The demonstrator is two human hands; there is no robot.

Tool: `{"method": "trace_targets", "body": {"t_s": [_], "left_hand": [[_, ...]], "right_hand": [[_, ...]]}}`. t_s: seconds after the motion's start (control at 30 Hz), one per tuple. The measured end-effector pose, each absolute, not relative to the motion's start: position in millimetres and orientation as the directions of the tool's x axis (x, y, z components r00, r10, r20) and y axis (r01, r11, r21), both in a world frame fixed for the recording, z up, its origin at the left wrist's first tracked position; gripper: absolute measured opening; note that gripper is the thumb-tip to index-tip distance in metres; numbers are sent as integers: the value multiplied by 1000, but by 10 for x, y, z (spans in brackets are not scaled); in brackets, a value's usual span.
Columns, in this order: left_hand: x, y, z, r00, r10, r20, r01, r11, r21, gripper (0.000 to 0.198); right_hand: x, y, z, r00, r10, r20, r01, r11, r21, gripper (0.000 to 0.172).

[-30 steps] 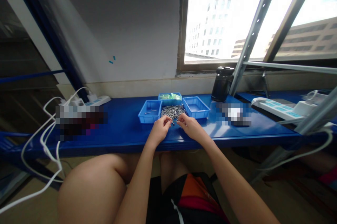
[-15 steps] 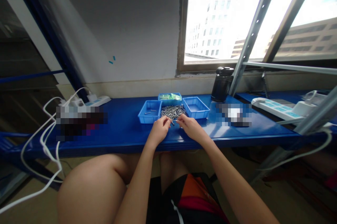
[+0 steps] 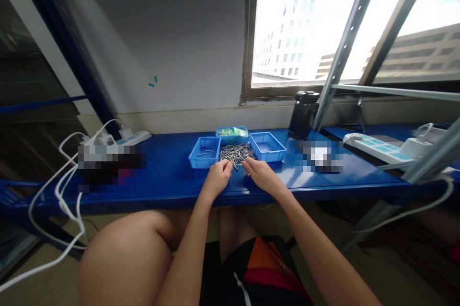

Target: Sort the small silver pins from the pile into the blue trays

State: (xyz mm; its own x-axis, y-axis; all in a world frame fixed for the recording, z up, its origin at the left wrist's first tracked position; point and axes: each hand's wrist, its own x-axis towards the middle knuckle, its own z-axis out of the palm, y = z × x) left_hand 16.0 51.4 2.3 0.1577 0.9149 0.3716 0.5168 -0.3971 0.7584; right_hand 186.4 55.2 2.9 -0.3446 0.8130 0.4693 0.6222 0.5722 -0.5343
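A heap of small silvery metal screws or similar fasteners point(image 3: 234, 153) lies on the blue table between three blue bins. At its near left edge my left hand point(image 3: 217, 176) is closed in a pinch, thumb against fingers. My right hand point(image 3: 261, 175) pinches at the near right edge, a short gap away from the left. Whatever sits between either hand's fingertips is too small to make out. The left bin point(image 3: 199, 161) has a few loose fasteners in it. The right bin point(image 3: 270, 155) shows a bare floor. Green-and-clear plastic packaging point(image 3: 233, 132) lies in the back bin point(image 3: 222, 139).
A black bottle point(image 3: 302, 115) stands at the back right, by a metal post point(image 3: 332, 66). Blurred-out items lie on the table's left and right. A power strip with white cables point(image 3: 133, 138) is at the left, another power strip point(image 3: 377, 150) at the right.
My right hand's fingertips have shifted slightly, and the thin metal piece seen at them before no longer shows clearly. My left hand is almost unmoved. The bins stay where they were.
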Motion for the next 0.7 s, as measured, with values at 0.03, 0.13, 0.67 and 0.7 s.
{"method": "trace_targets", "body": {"t_s": [0.03, 0.13, 0.67, 0.7], "left_hand": [[161, 516, 23, 158, 915, 372, 511, -398, 762, 37], [162, 519, 23, 157, 914, 374, 493, -401, 772, 36], [166, 518, 22, 159, 924, 348, 495, -380, 781, 34], [167, 517, 22, 159, 924, 347, 494, -379, 783, 34]], "right_hand": [[1865, 555, 26, -346, 813, 469, 622, 573, -533, 32], [1870, 572, 10, -355, 807, 472, 617, 582, -529, 29], [1875, 585, -11, -349, 808, 475, 631, 577, -518, 26], [1875, 584, -10, -348, 808, 475, 632, 577, -518, 26]]}}
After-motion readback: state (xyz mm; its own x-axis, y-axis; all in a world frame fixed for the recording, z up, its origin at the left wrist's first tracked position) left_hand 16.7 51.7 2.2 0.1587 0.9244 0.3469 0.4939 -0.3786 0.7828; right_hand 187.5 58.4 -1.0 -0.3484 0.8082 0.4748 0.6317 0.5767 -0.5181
